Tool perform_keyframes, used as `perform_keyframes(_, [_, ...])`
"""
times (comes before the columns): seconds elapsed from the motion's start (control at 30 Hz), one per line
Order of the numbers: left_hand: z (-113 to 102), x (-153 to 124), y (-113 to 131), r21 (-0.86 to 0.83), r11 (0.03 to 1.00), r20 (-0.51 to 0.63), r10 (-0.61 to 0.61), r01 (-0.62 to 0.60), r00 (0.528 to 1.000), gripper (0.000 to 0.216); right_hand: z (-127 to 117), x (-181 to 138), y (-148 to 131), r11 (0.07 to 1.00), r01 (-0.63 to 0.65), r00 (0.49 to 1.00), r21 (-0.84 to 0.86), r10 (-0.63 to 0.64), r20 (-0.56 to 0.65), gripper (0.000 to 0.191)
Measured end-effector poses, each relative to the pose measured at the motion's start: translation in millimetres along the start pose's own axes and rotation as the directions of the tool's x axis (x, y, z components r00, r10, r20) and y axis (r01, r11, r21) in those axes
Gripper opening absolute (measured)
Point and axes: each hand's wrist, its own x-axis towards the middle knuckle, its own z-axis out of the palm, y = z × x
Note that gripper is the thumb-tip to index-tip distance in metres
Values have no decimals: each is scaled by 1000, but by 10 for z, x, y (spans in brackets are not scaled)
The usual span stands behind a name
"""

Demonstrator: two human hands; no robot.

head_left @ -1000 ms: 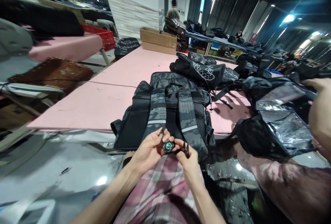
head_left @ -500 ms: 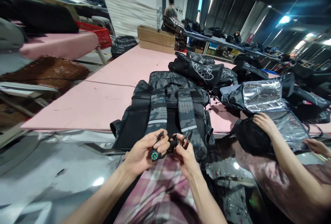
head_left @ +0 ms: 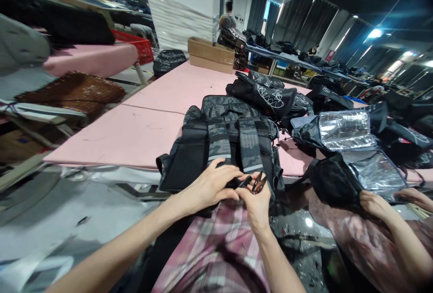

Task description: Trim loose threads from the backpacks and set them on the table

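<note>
Here the two hands meet just above the lower edge of a black-and-grey camouflage fabric backpack (head_left: 219, 135). It lies strap side up at the near edge of a long pink-topped table (head_left: 162, 85), probably placed so that the straps and back panel face the wearer, within easy reach. The right hand (head_left: 259, 203) is curled around small dark pointed snips (head_left: 260, 183), blades poking up past the fingers; that tucked hold seems meant to leave thumb and fingertips free for the small black fitting (head_left: 245, 182) beside them. And the left hand (head_left: 213, 185) comes across from the side, palm down, fingers stretched to that fitting, seemingly to steady it, though whether they pinch it or merely touch it, I cannot tell! Over on the right, a co-worker's hand (head_left: 375, 205) grips the dark edge of an open bag with a shiny silver lining (head_left: 345, 130), its flap spread wide, perhaps to keep the inside exposed
</note>
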Motion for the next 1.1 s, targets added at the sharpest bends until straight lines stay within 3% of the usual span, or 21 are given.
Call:
perform_keyframes(0.07, [27,83,-41,-65,998,40,-7,10,999,28,-131,-12,20,998,22,999,-59,-24,-25,30])
perform_keyframes(0.17, [-8,30,-150,-132,978,-15,-167,164,986,25,-434,-168,209,976,63,992,-206,-85,-98,22])
perform_keyframes(0.27, [-25,-161,-244,-224,913,0,-351,342,936,23,-635,-402,548,902,55,998,-429,-66,-13,16])
perform_keyframes(0.33, [7,-287,-274,-257,878,45,-405,403,913,22,-617,-476,756,852,43,999,-522,-45,9,20])
perform_keyframes(0.47, [84,-439,-291,-297,858,109,-407,420,907,19,-362,-338,918,799,-8,994,-602,-57,-88,15])
perform_keyframes(0.53, [88,-483,-305,-321,845,119,-413,429,903,16,-262,-241,872,840,-38,995,-541,-19,-99,17])
perform_keyframes(0.63, [72,-520,-317,-368,818,133,-424,441,896,10,-210,-195,726,973,-121,992,-196,111,-58,23])
perform_keyframes(0.7, [72,-506,-300,-403,803,143,-418,439,897,7,-202,-204,615,981,-186,982,55,187,-27,33])
perform_keyframes(0.77, [86,-461,-268,-428,793,152,-408,432,900,8,-181,-209,512,958,-209,977,194,214,-5,38])
perform_keyframes(0.9, [130,-371,-223,-446,800,142,-379,401,914,10,-98,-190,385,947,-198,978,253,206,-5,40])
perform_keyframes(1.1, [165,-383,-244,-433,813,157,-356,388,921,12,-67,-172,392,958,-191,978,213,205,-46,39])
